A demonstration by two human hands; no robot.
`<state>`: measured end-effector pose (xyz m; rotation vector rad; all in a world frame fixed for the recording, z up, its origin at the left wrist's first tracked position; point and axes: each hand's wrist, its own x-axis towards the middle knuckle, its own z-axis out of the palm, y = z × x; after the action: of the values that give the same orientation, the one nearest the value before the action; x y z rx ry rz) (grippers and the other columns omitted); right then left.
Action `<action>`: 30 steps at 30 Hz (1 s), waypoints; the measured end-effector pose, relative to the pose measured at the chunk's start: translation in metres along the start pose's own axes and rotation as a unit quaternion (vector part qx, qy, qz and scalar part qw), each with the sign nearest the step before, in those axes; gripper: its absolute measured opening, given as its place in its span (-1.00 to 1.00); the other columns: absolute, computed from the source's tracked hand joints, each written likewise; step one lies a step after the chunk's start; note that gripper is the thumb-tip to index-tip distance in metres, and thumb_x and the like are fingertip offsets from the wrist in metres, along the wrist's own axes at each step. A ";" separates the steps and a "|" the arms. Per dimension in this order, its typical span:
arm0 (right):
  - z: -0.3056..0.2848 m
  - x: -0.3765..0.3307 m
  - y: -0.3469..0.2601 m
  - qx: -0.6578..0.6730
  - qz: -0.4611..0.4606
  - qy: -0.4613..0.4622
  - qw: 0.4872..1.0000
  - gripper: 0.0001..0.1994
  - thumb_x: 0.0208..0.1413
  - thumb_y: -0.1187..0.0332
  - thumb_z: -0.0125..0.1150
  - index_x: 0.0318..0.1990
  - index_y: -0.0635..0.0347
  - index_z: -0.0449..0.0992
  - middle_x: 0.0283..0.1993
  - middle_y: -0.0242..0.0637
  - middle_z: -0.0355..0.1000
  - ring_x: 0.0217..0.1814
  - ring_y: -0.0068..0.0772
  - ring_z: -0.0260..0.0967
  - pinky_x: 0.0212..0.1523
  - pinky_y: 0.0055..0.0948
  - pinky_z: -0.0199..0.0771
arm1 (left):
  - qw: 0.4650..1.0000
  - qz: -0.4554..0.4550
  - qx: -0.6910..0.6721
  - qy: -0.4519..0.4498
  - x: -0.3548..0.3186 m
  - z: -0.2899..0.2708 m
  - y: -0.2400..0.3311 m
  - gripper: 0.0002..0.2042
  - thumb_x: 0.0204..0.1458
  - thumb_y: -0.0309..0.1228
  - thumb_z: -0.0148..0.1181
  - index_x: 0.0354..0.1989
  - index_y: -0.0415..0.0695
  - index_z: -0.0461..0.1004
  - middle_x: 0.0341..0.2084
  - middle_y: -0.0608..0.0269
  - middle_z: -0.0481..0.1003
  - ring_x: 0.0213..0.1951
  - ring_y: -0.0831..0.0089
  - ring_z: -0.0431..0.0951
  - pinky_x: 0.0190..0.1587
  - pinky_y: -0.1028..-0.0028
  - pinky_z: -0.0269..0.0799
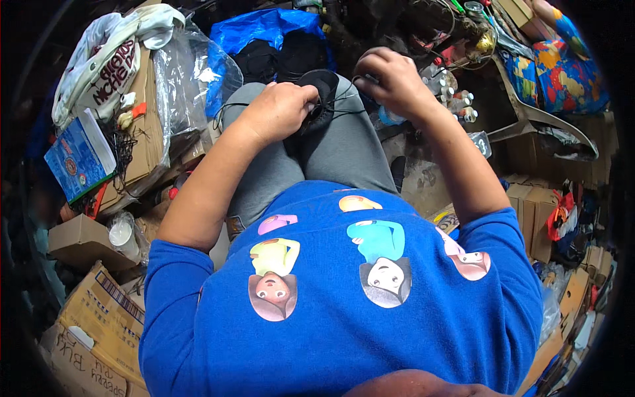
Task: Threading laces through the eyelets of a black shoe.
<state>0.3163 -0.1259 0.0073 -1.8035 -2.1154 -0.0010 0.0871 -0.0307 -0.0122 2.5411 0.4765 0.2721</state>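
On my thighs lies a black piece that looks like part of a shoe, with thin dark cord around it. My left hand is closed on its left side, thumb and fingers pressed against the edge. To the right of the piece, my right hand is raised with its fingers curled together at the cord. A thin strand runs from the black piece toward those fingertips. What exactly is pinched there is too small to make out. Just beyond my knees, more black pieces sit on a blue plastic bag.
A white printed cloth bag, clear plastic sheeting and a blue booklet lie at the left. Cardboard boxes stand lower left. Several small bottles and a colourful patterned cloth are at the right.
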 end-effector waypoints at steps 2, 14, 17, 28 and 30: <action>0.001 -0.001 -0.014 -0.040 -0.092 -0.095 0.990 -0.88 0.03 0.26 0.13 -0.28 0.01 0.47 -0.31 -0.31 0.45 -0.14 -0.25 0.41 -0.05 -0.19 0.23 | 1.000 -0.010 -0.001 -0.015 0.000 0.000 -0.002 -0.88 -0.01 -0.44 0.07 -0.30 -0.15 0.42 -0.46 -0.07 0.47 -0.32 -0.02 0.48 -0.26 0.13 0.38; -0.007 -0.036 0.039 -0.054 0.107 -0.189 0.975 -0.96 0.01 0.36 0.14 -0.38 0.06 0.44 -0.46 -0.21 0.40 -0.31 -0.25 0.38 -0.15 -0.29 0.32 | 0.981 -0.167 -0.024 0.096 -0.088 -0.055 -0.046 -0.91 -0.01 -0.57 0.03 -0.33 -0.17 0.44 -0.49 0.09 0.49 -0.40 0.24 0.49 -0.30 0.39 0.37; -0.017 -0.026 0.036 0.450 0.315 -0.052 0.834 -0.82 0.06 0.24 0.24 -0.37 0.17 0.52 -0.47 -0.42 0.40 -0.39 -0.64 0.30 -0.35 -0.54 0.32 | 0.913 -0.269 -0.248 0.179 -0.089 -0.085 -0.029 -0.86 0.05 -0.41 0.16 -0.35 -0.25 0.48 -0.48 0.46 0.43 -0.37 0.70 0.35 -0.25 0.59 0.31; 0.010 -0.033 -0.019 0.391 0.073 -0.173 0.901 -0.75 0.11 0.31 0.16 -0.08 0.20 0.47 -0.34 -0.25 0.47 -0.29 -0.56 0.34 -0.24 -0.49 0.36 | 0.999 0.041 0.010 0.007 -0.072 -0.072 0.004 -0.85 -0.06 -0.47 0.23 -0.32 -0.22 0.46 -0.42 0.23 0.47 -0.33 0.39 0.48 -0.27 0.43 0.41; 0.011 -0.074 0.026 0.244 0.093 -0.121 0.958 -0.72 0.09 0.35 0.16 -0.02 0.10 0.47 -0.23 -0.14 0.50 -0.18 -0.40 0.43 -0.15 -0.46 0.40 | 0.978 -0.206 -0.006 0.045 -0.105 -0.121 -0.029 -0.80 -0.15 -0.60 0.21 -0.28 -0.21 0.49 -0.37 0.18 0.45 -0.27 0.37 0.49 -0.19 0.42 0.43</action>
<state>0.3473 -0.1894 -0.0291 -1.7449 -1.8619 0.7588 -0.0524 0.0086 0.0634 2.3552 1.0131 0.2343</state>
